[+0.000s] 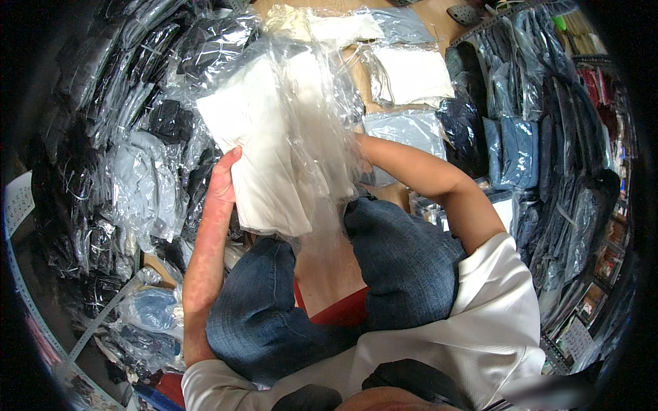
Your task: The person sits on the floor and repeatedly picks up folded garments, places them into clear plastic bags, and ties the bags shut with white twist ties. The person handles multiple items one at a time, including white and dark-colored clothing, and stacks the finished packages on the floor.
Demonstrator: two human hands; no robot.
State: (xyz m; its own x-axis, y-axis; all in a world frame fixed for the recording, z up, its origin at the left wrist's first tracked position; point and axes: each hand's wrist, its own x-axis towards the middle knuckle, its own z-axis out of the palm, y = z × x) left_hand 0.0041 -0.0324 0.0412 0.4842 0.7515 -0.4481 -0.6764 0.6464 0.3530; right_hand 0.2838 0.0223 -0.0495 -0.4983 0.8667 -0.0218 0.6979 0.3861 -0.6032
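My left hand [224,173] grips the left edge of a folded white garment [262,154], its thumb lying on top. A second whitish garment [321,123] in a clear plastic bag hangs beside the first, and the two overlap. Loose film from the clear bag [336,77] spreads over their upper part. At the right side of this bundle is my right hand [364,159], mostly hidden by the film, so its grip cannot be made out. The bundle is held up above my knees, in front of the seat.
Bagged dark clothes [139,67] crowd the left, with a bagged light-grey garment [146,180] among them. Ahead on the wooden floor lie a bagged white garment [411,74] and a bagged grey one [403,131]. Shelved bagged jeans [514,151] line the right. I sit on a red seat [342,311].
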